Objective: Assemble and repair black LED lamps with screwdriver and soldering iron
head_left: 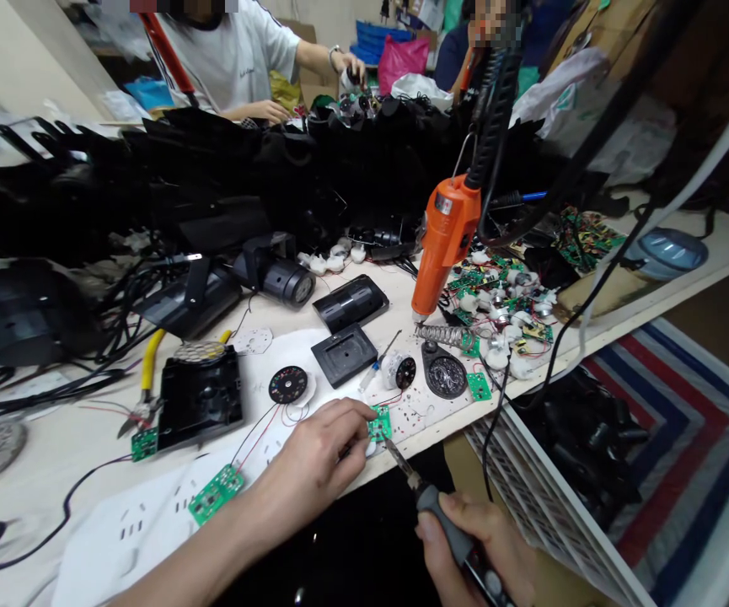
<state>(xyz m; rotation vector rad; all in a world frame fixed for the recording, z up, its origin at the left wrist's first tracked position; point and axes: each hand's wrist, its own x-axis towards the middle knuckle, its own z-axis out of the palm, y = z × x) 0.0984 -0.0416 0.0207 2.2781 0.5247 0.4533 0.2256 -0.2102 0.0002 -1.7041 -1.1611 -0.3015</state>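
Note:
My left hand is closed, its fingertips on a small green circuit board near the table's front edge. In my right hand is a soldering iron with a grey grip, its tip at the lower edge of that board. Thin red wires run from the board toward a white motor with a black disc. Left of my left wrist lies a larger green circuit board, wired to a round black disc. Black plastic housings sit behind my left hand.
An orange electric screwdriver hangs above the table beside a coiled soldering-iron stand. Loose boards and white parts lie to the right. Yellow-handled cutters and an open black case are left. Two people sit behind the black pile.

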